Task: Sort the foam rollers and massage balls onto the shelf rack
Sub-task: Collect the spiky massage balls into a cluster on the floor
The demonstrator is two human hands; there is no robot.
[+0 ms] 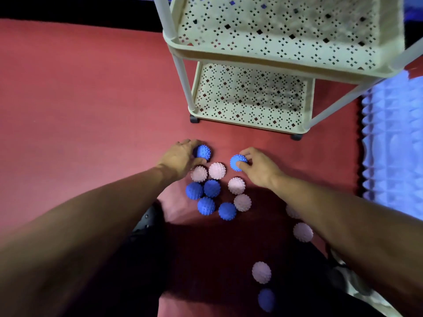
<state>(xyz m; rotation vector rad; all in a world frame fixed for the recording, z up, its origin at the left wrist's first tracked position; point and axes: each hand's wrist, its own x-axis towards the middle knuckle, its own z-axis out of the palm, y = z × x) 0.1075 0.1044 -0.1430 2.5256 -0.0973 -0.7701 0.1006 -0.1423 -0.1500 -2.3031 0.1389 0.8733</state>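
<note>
Several spiky massage balls, blue and pale pink, lie in a cluster (215, 191) on the red floor mat. My left hand (180, 156) grips a blue ball (203, 152) at the cluster's far left. My right hand (258, 165) pinches another blue ball (238, 161) at the far right. Just beyond them stands the cream shelf rack (176, 45), its perforated upper and lower tiers (194, 94) holding nothing. No foam roller shows.
More balls lie nearer me: a pink one (302, 232), another pink one (261, 272) and a blue one (266, 299). The rack stands on small black wheels (194, 118). A blue-white textured surface (393, 145) borders the mat on the right.
</note>
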